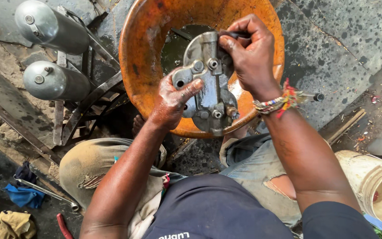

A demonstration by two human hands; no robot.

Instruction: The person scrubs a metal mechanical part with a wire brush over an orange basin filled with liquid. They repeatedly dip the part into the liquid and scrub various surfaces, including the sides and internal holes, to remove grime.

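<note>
Here, metal housing (208,84) over orange basin (142,53)

- Dark, oil-stained concrete floor (332,44), speckled and cracked.
- Two grey metal cylinders (51,53) on a rusty steel frame (74,119), upper left.
- Blue rags (23,194) and a long wrench (45,192), lower left.
- A pale plastic bucket (376,186), lower right.
- Flat daylight, soft shadows.

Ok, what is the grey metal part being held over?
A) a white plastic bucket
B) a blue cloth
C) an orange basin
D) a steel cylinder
C: both the left hand and right hand hold the oily metal part above the orange basin; the white bucket lies off to the right.
</note>
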